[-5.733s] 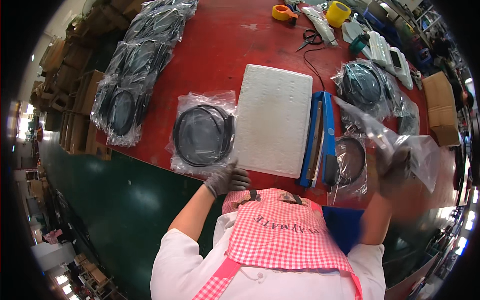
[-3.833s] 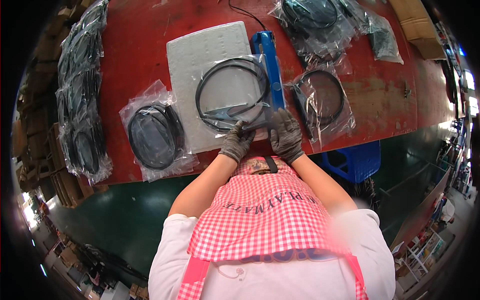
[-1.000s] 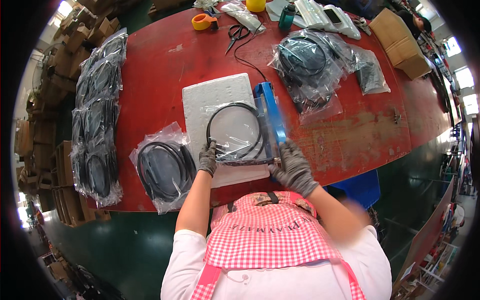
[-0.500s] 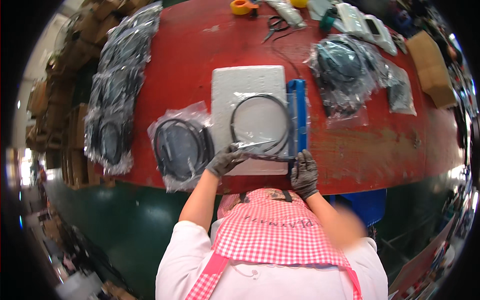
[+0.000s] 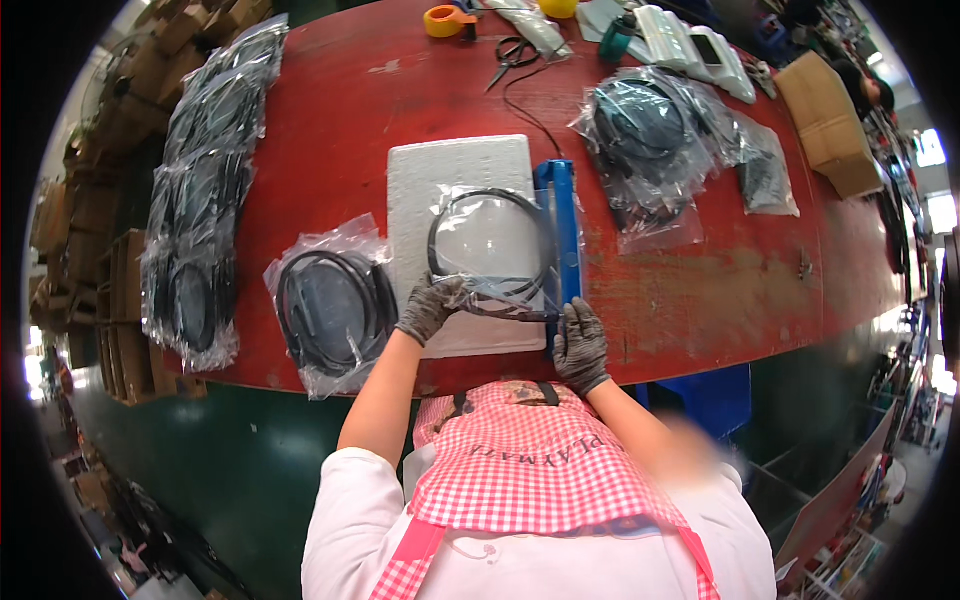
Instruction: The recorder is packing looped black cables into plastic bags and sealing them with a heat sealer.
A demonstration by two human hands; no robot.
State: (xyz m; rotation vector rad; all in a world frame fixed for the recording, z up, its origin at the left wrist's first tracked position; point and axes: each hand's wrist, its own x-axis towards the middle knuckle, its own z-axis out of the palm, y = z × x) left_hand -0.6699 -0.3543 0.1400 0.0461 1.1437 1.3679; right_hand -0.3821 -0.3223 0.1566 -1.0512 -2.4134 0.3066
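A coiled black cable [image 5: 434, 238] lies in a clear plastic bag [image 5: 490, 250] on a white foam board [image 5: 455, 160]. My left hand [image 5: 430, 308], in a grey glove, pinches the bag's near left corner. The bag's right edge reaches a long blue bar-type bag sealer [image 5: 568, 225] beside the board. At the sealer's near end, my gloved right hand [image 5: 581, 345] has its fingers closed against the blue arm; the palm side is hidden. Left of the board rests another bagged cable coil [image 5: 335, 305].
Stacked bagged cables [image 5: 200, 210] line the table's left side; more bagged coils [image 5: 645, 125] lie at the right. Scissors [image 5: 512, 58], orange tape [image 5: 448, 20] and white devices [image 5: 690, 45] sit at the far edge. A cardboard box [image 5: 828, 120] stands far right. The sealer's cord [image 5: 530, 115] runs behind it.
The whole view has shifted, so the table and things appear farther left. My hands keep about the same places on the bag and the sealer.
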